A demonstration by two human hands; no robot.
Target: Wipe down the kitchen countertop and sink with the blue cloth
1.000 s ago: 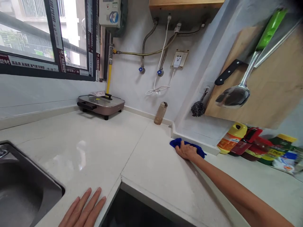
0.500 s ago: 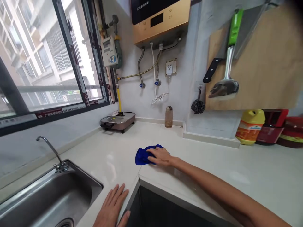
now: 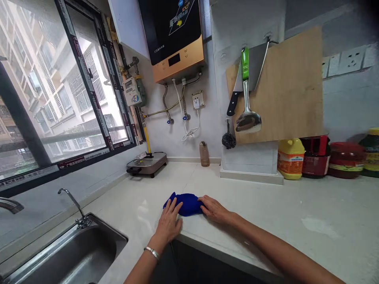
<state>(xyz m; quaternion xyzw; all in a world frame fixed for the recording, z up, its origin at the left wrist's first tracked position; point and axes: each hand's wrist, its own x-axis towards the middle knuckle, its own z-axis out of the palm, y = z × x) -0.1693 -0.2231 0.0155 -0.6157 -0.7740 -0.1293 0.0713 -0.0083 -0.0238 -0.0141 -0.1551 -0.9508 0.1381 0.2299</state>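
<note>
A blue cloth (image 3: 188, 204) lies bunched on the white countertop (image 3: 251, 201) near its inner corner. My right hand (image 3: 215, 209) grips the cloth's right end, fingertips curled over it and thumb partly hidden. At the other end, my left hand (image 3: 169, 221) rests with its fingers stretched out over the cloth's left edge. A silver bracelet (image 3: 152, 252) circles the left wrist.
A steel sink (image 3: 74, 252) with a faucet (image 3: 71, 201) is at left. Behind stand an electric pan (image 3: 147, 162) and a brown bottle (image 3: 204, 154). A cleaver (image 3: 257, 65) and a spatula (image 3: 247, 98) hang before a cutting board (image 3: 290, 94). Jars line the right.
My left hand has moved from the counter edge up and right onto the cloth. My right hand stays with the cloth, now at its right end. The view has turned right.
</note>
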